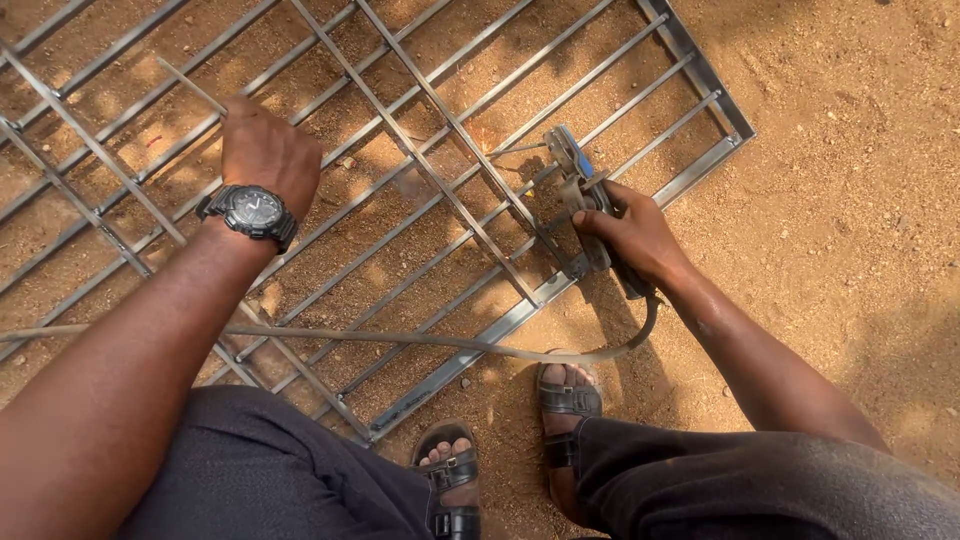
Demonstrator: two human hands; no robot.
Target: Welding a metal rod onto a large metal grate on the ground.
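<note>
Sandy ground [850,200] carries our steel window grille [430,200], laid flat so every joint faces up. Our right hand [630,235] has its grip clamped on the welding electrode holder [580,190] at the grille's near edge, rod tip reaching a bar crossing; its cable [400,340] trails across our knees. Our left hand [268,150] presses closed onto a loose thin rod [190,85], pinning it against the grille's bars.

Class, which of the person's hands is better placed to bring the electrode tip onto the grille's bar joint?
Probably the right hand: it grips the cabled electrode holder above the grey metal grille. The left hand rests farther left, on a thin bar.
</note>
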